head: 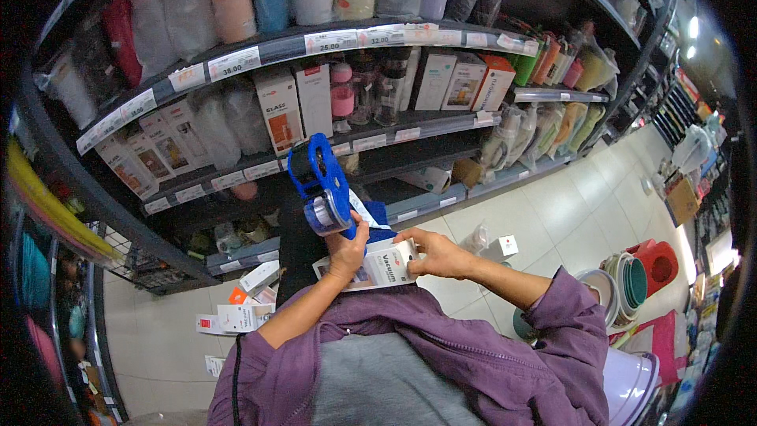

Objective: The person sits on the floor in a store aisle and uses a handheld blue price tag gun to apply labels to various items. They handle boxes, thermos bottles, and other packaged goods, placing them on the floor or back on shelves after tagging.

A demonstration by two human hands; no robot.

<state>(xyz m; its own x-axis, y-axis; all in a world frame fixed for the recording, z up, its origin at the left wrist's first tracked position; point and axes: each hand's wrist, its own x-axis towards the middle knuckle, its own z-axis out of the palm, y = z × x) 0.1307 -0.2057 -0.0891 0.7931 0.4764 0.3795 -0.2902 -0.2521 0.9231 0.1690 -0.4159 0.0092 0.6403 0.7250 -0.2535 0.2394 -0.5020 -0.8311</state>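
My left hand (348,248) is wrapped around the handle of a blue price-label gun (336,180), which points up and away from me. A clear cover and a pale label roll (324,213) show on its near side. From the gun hangs a strip of white backing paper (371,213). Resting across my lap is a white vacuum-cup carton (378,265) with printing and a picture of a cup. My right hand (436,254) grips its right end, thumb and fingers at the edge. My left wrist partly covers the carton's other end.
Ahead stand dark shelves (414,130) with boxed cups (278,109) and bagged goods, fronted by price tags. Several cartons (245,313) lie on the tiled floor at the left. A small white box (504,247) is on the floor at right, near stacked basins (621,290) and a lilac bucket (630,387).
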